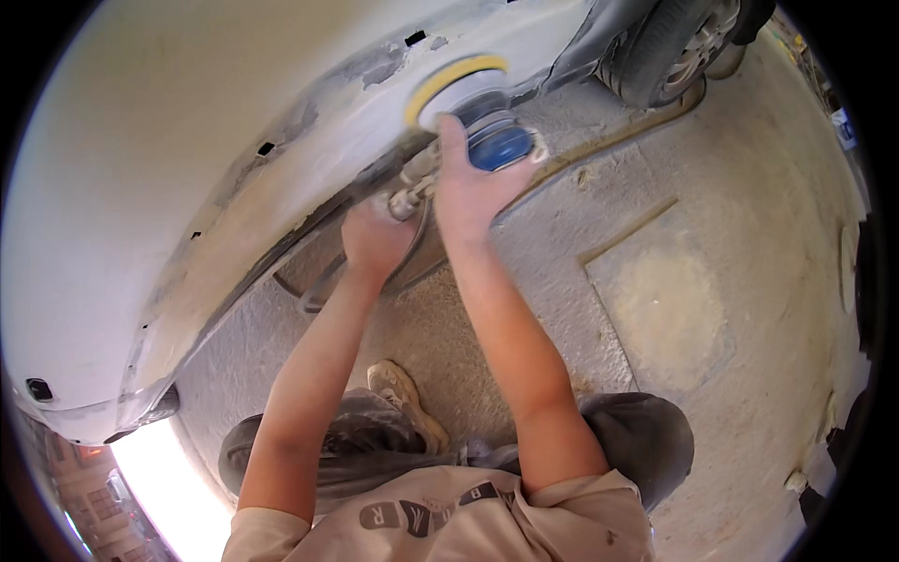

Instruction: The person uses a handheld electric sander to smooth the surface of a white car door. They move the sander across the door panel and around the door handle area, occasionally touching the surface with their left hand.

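Both my hands are on a round disc sander with a blue cap, a pale skirt and a yellow-edged pad. The pad is tilted up against the lower side of a car body, over the scuffed sill. Around the sander's body curls my right hand, thumb on the near side and fingers mostly hidden behind it. Lower and to the left, my left hand is closed on the sander's hose end, close to a metal fitting. The sander and hands look slightly blurred.
A grey hose loops below the left hand, beside the sill. At the upper right is a car wheel. Under me lies a dusty concrete floor, with a pale powder patch to the right. My shoe is near the middle.
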The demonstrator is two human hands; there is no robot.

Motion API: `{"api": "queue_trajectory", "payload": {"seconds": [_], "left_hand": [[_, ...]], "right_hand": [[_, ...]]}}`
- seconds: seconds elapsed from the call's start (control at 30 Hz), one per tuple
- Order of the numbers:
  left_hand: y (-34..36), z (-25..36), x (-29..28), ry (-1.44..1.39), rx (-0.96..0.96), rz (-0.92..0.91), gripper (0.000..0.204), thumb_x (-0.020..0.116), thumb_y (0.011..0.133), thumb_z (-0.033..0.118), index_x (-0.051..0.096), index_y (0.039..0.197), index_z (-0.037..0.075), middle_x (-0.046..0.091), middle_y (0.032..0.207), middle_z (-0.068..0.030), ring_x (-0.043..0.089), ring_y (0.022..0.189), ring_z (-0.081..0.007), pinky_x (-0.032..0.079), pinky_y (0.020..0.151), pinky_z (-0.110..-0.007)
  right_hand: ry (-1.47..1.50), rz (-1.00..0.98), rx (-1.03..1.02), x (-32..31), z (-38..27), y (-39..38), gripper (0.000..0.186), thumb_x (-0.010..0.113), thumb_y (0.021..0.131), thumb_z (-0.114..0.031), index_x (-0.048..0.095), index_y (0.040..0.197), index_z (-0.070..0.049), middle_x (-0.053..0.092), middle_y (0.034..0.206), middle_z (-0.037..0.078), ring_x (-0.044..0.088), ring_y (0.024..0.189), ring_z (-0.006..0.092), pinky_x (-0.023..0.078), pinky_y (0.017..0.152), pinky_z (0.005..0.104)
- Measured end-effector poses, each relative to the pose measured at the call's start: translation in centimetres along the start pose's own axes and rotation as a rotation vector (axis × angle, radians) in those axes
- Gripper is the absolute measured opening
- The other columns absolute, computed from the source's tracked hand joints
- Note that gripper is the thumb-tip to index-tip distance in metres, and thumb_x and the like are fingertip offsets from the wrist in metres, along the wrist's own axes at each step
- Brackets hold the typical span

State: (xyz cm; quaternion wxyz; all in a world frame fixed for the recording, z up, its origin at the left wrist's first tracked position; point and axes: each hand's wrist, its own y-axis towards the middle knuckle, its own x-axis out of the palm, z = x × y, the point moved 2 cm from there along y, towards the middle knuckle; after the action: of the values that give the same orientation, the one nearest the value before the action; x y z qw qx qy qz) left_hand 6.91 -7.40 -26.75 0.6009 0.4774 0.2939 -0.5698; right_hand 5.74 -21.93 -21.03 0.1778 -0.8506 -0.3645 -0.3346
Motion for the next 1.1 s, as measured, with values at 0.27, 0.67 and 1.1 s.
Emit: {"api": "queue_trajectory", "payload": {"seconds": [0.27, 0.67, 1.1], "left_hand": [[-2.9, -6.0, -0.9, -0.386, 0.133, 0.094, 0.039, 0.078, 0.078, 0.029, 0.071, 0.109, 0.006, 0.074, 0.092, -0.0166, 0.072, 0.086, -0.0355, 0.056, 0.074, -0.043], [-2.9, -4.6, -3.1, -0.213, 0.157, 0.082, 0.021, 0.079, 0.078, 0.019, 0.070, 0.080, 0.001, 0.068, 0.073, -0.0213, 0.069, 0.070, -0.0386, 0.052, 0.063, -0.044], [-2.2, 0.6, -5.0, 0.035, 0.223, 0.050, 0.017, 0.072, 0.084, 0.011, 0.067, 0.082, -0.005, 0.065, 0.067, -0.0111, 0.060, 0.064, -0.0166, 0.050, 0.064, -0.038]], "right_hand": [[-0.470, -0.193, -0.368, 0.3, 5.7, -5.9, 0.084, 0.093, 0.066, -0.021, 0.038, 0.124, 0.002, 0.047, 0.117, 0.017, 0.050, 0.111, 0.0246, 0.045, 0.094, 0.0401], [-0.333, -0.021, -0.236, -0.1, 3.4, -4.3, 0.067, 0.090, 0.068, -0.019, 0.047, 0.115, -0.001, 0.057, 0.113, 0.018, 0.058, 0.108, 0.0216, 0.049, 0.089, 0.0395], [-0.259, 0.064, -0.039, -1.9, 1.3, -0.4, 0.070, 0.089, 0.069, -0.026, 0.047, 0.120, -0.002, 0.062, 0.101, 0.016, 0.067, 0.091, 0.0277, 0.052, 0.080, 0.0356]]}}
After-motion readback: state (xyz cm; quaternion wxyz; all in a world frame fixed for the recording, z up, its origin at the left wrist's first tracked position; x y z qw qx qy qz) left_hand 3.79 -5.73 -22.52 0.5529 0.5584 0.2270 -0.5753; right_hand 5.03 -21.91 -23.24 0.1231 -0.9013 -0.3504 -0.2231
